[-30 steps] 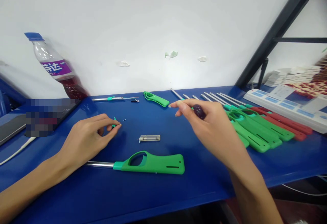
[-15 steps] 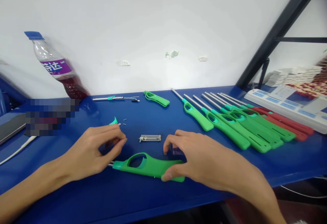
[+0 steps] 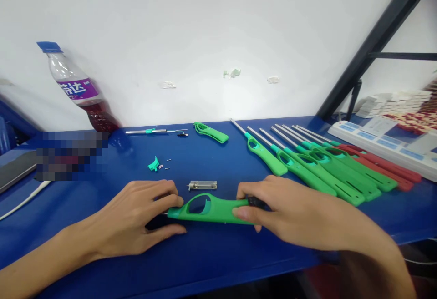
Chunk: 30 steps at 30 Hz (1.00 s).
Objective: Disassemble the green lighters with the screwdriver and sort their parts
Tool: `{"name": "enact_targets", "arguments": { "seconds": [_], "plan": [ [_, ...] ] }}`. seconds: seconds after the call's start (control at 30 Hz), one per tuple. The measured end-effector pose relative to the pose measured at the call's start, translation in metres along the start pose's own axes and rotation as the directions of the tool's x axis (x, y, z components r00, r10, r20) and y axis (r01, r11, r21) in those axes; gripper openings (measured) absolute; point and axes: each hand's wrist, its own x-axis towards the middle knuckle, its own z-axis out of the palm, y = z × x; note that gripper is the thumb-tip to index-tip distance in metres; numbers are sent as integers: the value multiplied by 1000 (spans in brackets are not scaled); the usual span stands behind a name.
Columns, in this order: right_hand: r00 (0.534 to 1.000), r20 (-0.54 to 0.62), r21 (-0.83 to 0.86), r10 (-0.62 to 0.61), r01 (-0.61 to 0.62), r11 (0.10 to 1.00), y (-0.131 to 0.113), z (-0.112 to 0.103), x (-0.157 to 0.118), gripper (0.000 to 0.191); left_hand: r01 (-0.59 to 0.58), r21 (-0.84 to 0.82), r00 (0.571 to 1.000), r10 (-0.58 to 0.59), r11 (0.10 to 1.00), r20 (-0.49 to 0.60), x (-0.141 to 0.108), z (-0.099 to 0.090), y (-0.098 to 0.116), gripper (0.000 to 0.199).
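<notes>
A green utility lighter point(image 3: 218, 211) lies lengthwise between my hands at the front of the table. My left hand point(image 3: 136, 219) closes around its neck and metal tube, thumb on the near side. My right hand point(image 3: 290, 212) grips the back of the handle, with a dark object point(image 3: 256, 202) of unclear kind also in its fingers. Just behind the lighter rests a small clear fuel tank point(image 3: 204, 184). Farther left lie a teal trigger point(image 3: 153, 164) and several tiny parts point(image 3: 167, 168).
A metal tube with wires point(image 3: 155, 131) and a green handle shell point(image 3: 210, 133) lie near the wall. Several green lighters point(image 3: 307, 171) and red ones point(image 3: 385, 164) lie in a row at right, beside a white power strip point(image 3: 385, 149). A bottle point(image 3: 77, 87) leans at left.
My left hand has moved right and closed around the lighter's neck. My right hand has raised and shifted the lighter slightly right, and a dark object now shows in its grip.
</notes>
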Motion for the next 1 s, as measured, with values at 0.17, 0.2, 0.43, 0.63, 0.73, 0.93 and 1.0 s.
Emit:
{"name": "enact_targets", "arguments": {
  "seconds": [0.17,0.2,0.43,0.63,0.73,0.93,1.0],
  "plan": [
    [999,53,188,14,-23,982,7,-7,-4,24,-68,104,984,84,992,-154,-2,1,-2,14],
    [999,50,199,19,-29,980,8,-7,-4,24,-73,121,979,94,990,-180,-3,1,-2,15],
    [994,-102,88,28,-19,996,16,-2,2,41,-71,56,968,82,996,-237,-4,2,2,22],
    [960,-279,-99,26,-56,994,6,4,6,33,22,-63,990,-30,998,-135,-3,0,1,15],
    [949,-312,-115,40,-79,990,2,7,7,34,52,-42,992,-56,998,-109,-4,1,-1,18],
    [970,-243,-15,-7,3,1000,-2,11,5,32,43,29,997,-41,999,-59,-3,6,-1,23],
    [974,-225,12,-38,42,999,-7,14,6,41,37,56,998,-33,998,-60,-3,6,1,26]
  ]
}}
